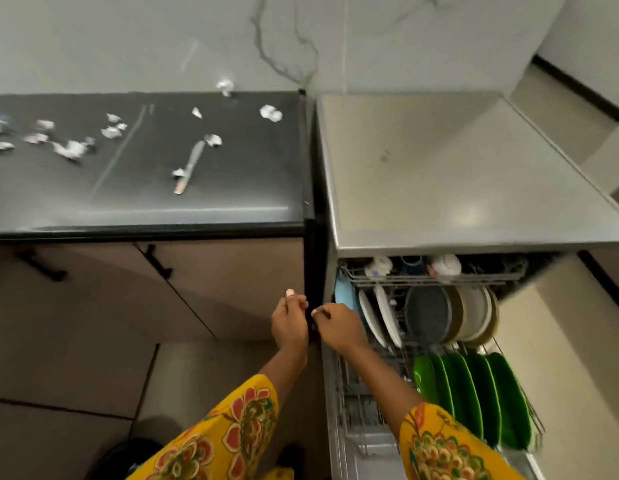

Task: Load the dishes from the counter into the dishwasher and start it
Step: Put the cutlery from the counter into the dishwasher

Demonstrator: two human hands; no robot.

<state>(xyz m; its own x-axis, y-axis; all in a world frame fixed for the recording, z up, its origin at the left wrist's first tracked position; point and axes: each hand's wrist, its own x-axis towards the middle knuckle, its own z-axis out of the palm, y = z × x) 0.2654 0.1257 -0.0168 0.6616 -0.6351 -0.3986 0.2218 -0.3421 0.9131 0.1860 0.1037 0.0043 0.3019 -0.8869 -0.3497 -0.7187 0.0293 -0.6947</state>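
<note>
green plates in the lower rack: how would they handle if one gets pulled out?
The green plates look glossy, so probably slick to grip. They stand on edge in the lower rack, packed close; lifting one may knock its neighbour. Likely rigid; material unclear.

blurred counter scraps (72,147), fingers (315,311) hide item

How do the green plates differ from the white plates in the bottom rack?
The green plates stand at the near end of the bottom rack; the white plates stand farther in, beside a dark pan. The green plates form a long close row; only a couple of white plates show, with gaps between them. Both sets stand on edge.
</note>
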